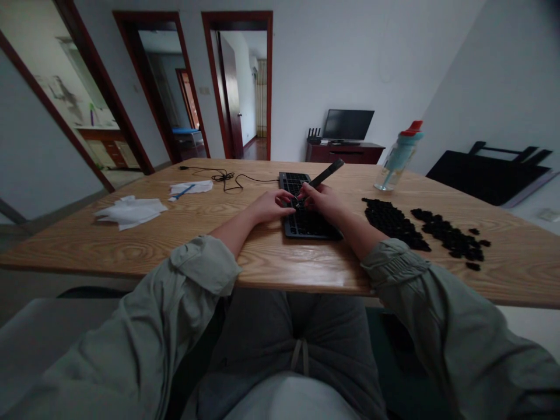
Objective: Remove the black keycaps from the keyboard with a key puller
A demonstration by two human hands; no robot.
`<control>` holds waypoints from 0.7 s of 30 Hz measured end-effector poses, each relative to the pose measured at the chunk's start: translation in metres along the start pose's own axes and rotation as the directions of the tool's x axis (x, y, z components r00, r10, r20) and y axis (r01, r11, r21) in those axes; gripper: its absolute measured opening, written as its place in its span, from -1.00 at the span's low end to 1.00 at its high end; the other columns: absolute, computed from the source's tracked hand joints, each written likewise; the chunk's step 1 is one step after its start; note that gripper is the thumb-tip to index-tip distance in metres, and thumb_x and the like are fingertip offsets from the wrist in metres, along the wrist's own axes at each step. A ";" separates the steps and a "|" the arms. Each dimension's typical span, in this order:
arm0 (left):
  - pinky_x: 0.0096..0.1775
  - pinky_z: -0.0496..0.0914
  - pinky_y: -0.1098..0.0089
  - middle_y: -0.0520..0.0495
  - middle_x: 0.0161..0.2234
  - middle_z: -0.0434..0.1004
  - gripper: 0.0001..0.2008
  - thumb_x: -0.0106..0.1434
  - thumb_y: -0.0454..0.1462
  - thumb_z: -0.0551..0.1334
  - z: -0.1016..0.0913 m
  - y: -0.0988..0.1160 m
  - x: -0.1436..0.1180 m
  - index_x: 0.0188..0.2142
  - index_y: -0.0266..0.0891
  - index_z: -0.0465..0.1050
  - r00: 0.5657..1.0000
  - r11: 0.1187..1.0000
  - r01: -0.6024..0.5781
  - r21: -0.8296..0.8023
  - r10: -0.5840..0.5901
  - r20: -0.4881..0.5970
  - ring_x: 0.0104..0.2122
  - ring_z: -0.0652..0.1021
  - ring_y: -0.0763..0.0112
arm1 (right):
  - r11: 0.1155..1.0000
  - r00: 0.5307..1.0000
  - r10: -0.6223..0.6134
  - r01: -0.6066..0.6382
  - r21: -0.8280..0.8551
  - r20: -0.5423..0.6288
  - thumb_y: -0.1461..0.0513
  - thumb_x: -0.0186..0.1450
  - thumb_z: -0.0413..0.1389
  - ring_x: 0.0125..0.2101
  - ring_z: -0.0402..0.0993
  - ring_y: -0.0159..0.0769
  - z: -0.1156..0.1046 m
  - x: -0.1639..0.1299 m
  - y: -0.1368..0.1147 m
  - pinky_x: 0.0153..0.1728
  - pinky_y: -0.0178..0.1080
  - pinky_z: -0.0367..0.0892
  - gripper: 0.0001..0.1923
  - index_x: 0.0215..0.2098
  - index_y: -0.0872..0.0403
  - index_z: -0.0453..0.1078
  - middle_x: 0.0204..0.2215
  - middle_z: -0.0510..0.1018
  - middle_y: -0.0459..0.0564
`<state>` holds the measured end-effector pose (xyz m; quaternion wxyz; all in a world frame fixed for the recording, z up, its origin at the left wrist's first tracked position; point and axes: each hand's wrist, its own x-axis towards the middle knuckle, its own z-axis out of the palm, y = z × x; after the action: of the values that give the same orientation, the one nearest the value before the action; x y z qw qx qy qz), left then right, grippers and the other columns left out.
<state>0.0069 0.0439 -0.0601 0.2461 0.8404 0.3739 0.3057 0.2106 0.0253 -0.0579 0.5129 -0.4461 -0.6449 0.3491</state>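
A black keyboard (pixel 311 226) lies on the wooden table in front of me, its long side running away from me. My right hand (pixel 322 199) is closed around a long dark tool with a flat handle (pixel 328 173), which sticks up to the far right above the keyboard. Thin, pale wire-like loops (pixel 295 202) show between my two hands, just over the keys. My left hand (pixel 275 205) is at the keyboard's left edge, fingers curled and pinched by the loops. What those fingertips hold is too small to make out.
Loose black keycaps (pixel 394 224) lie in a patch on the right, with a second scattered group (pixel 450 233) beyond them. A bottle with a red lid (pixel 397 160) stands behind. White tissues (pixel 133 211), a blue-and-white brush (pixel 181 193) and a coiled cable (pixel 223 176) lie left.
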 end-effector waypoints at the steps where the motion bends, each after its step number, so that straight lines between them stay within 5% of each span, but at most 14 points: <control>1: -0.23 0.42 0.36 -0.12 -0.17 0.56 -0.47 0.06 -0.10 0.37 0.000 0.000 0.000 0.01 -0.26 0.48 1.000 0.999 -0.004 0.045 0.004 0.011 -0.31 0.51 0.40 | 1.000 1.000 -0.008 0.007 -0.019 -0.029 -0.15 0.22 0.11 -0.58 0.30 -0.44 -0.001 0.001 0.000 -0.59 -0.35 0.24 -0.52 -0.35 0.11 0.39 -0.41 0.54 0.03; 6: -0.08 0.39 0.32 -0.15 -0.11 0.56 -0.51 0.17 -0.06 0.26 0.004 0.006 0.006 0.04 -0.25 0.49 0.998 0.963 -0.060 0.263 0.053 0.035 -0.19 0.52 0.30 | 0.996 0.991 -0.009 -0.002 -0.084 -0.135 -0.08 0.26 0.08 -0.59 0.29 -0.41 -0.012 0.008 -0.001 -0.59 -0.34 0.20 -0.60 -0.41 0.09 0.35 -0.51 0.48 -0.02; 11: 0.02 0.32 0.22 -0.19 -0.12 0.55 -0.65 0.18 -0.07 0.23 0.016 0.020 0.017 -0.15 -0.21 0.61 0.995 0.897 -0.096 0.431 0.087 0.041 -0.11 0.50 0.13 | 0.934 0.977 0.179 -0.207 -0.293 -0.120 -0.02 0.24 0.11 -0.61 0.25 -0.37 -0.026 0.007 0.000 -0.57 -0.29 0.17 -0.64 -0.50 0.08 0.34 -0.59 0.43 -0.03; 18: -0.19 0.36 0.35 -0.11 -0.27 0.59 -0.79 0.18 -0.20 0.25 -0.002 0.023 0.012 -0.24 -0.25 0.56 1.000 0.958 -0.015 0.285 0.011 0.014 -0.30 0.51 0.31 | 0.854 0.982 0.185 -0.179 -0.488 -0.038 -0.07 0.26 0.07 -0.61 0.29 -0.34 -0.025 0.000 -0.005 -0.59 -0.27 0.14 -0.57 -0.51 0.10 0.42 -0.62 0.46 -0.02; 21: -0.26 0.34 0.36 -0.11 -0.32 0.58 -0.77 0.19 -0.15 0.25 -0.019 0.020 0.008 -0.27 -0.28 0.53 0.993 0.973 0.038 0.227 -0.013 -0.113 -0.37 0.49 0.35 | 0.813 0.985 0.170 -0.125 -0.568 0.027 -0.07 0.27 0.07 -0.61 0.32 -0.33 -0.018 -0.004 -0.012 -0.58 -0.26 0.15 -0.57 -0.50 0.10 0.45 -0.59 0.50 0.00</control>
<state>0.0070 0.0416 -0.0319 0.1303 0.8399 0.4304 0.3037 0.2258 0.0173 -0.0444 0.3044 -0.6125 -0.7019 0.1985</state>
